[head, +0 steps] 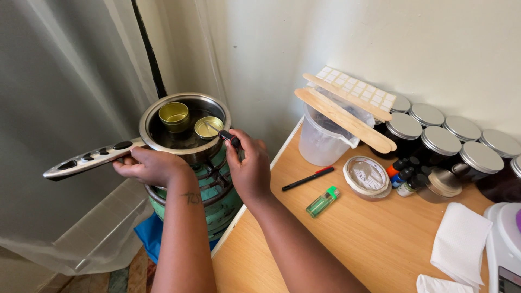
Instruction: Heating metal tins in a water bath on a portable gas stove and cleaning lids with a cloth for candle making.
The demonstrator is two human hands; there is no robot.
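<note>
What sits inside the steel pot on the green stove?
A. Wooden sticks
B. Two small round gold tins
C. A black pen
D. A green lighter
B: two small round gold tins sit inside the steel pot, while the left hand grips its handle.

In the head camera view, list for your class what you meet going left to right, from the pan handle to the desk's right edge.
pan handle → left hand → right hand → black pen → green lighter → round lidded tub → folded white cloth
</note>
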